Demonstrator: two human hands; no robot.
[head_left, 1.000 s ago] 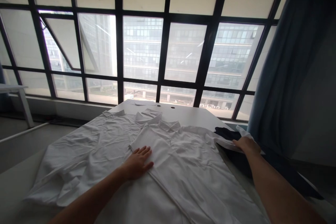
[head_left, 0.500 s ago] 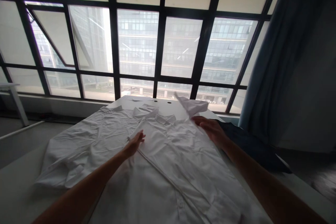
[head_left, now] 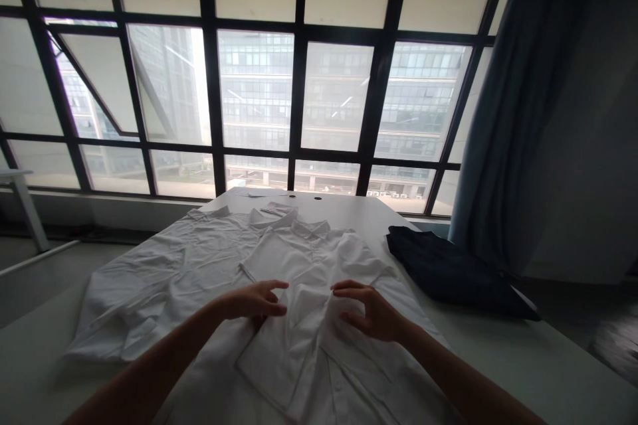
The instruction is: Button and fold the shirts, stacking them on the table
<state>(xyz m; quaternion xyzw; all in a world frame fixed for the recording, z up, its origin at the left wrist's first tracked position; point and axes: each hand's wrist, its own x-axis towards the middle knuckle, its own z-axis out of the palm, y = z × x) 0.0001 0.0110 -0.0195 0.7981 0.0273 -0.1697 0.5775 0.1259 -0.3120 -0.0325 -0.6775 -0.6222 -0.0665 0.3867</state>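
A white collared shirt (head_left: 349, 259) lies spread in front of me, its collar toward the window and a sleeve folded over its front. My left hand (head_left: 256, 301) is over the left side of this shirt, thumb and fingers apart, with nothing between them. Over the right side, my right hand (head_left: 366, 309) has its fingers spread on or just above the folded cloth; contact is hard to tell. A second white shirt (head_left: 199, 246) lies flat to the left, partly beneath the nearer one.
Dark folded cloth (head_left: 448, 272) lies on the right side of the white table (head_left: 498, 335). Beyond the table's far edge stand large windows, with a blue curtain (head_left: 503, 133) at the right. Another table (head_left: 22, 192) is at the far left.
My right hand has come down and inward from the raised sleeve, which now lies across the shirt front. My left hand has moved slightly nearer to me.
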